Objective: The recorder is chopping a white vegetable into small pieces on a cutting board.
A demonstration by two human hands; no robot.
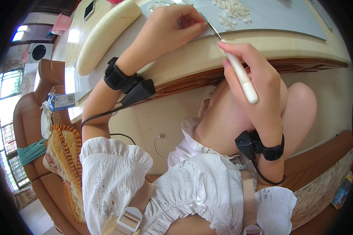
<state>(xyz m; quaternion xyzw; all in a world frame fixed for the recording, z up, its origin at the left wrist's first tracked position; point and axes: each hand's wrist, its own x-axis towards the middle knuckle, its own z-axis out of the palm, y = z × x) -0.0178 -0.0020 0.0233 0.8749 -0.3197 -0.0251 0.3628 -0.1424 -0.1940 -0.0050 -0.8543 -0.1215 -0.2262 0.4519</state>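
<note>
My right hand is wrapped round the white handle of a small knife, its thin blade slanting up and left over the edge of a grey cutting board. Beside the blade, my left hand is closed, thumb and fingertips pinched together; what they hold, if anything, is hidden. Just beyond that hand lie pale cut strips, partly covered by it. A heap of small white diced pieces sits on the board to the right. Left of my left forearm rests a long, thick, pale peeled vegetable.
A phone lies at the table's far left, with a pink container beyond. The table's brown wooden edge runs above my knees. On the left stand a brown chair with a frilled cushion and a blue-and-white packet.
</note>
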